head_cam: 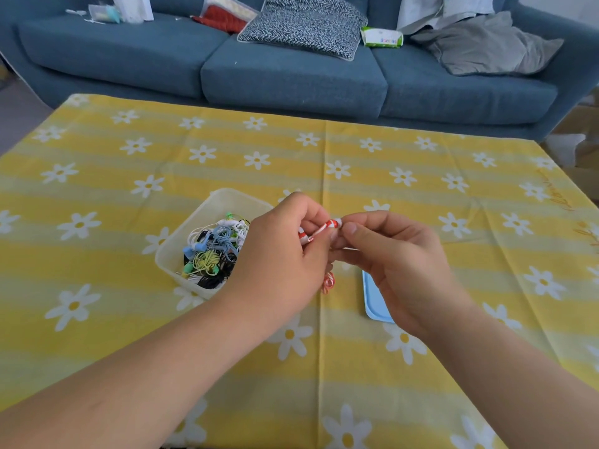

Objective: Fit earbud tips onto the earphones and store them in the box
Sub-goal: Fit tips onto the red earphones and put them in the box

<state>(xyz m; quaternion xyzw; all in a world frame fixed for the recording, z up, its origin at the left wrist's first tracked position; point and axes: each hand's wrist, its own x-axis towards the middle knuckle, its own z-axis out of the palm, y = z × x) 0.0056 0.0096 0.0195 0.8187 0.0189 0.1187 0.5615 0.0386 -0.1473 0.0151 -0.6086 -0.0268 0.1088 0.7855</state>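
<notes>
Blue sofa [291, 76] is sitting behind the worktop [129, 319], carrying a patterned cushion [304, 24], a grey cushion [486, 47] and a green-and-white pack [382, 37]. Yellow daisy cloth is covering the worktop.

Translucent box [194, 218] is sitting left of centre on the cloth, holding a tangle of earphones [214, 251]: white, blue, green, yellow and black cables. My left forearm and wrist are blocking its near right corner.

Light blue lid [372, 306] is lying flat to the right of the box, well apart from it, mostly hidden under my right wrist.

Both hands are working above the cloth, between box and lid. Left grip [282, 251] is curling around the red-and-white earphones [332, 224], with one bud poking out between the fingers. Right grip [395, 257] is pinching the far end of the other bud with thumb and forefinger. That end is looking whitish; can't tell if it's a tip.

Red-and-white cable coil [328, 281] is hanging below my hands, above the cloth.
</notes>
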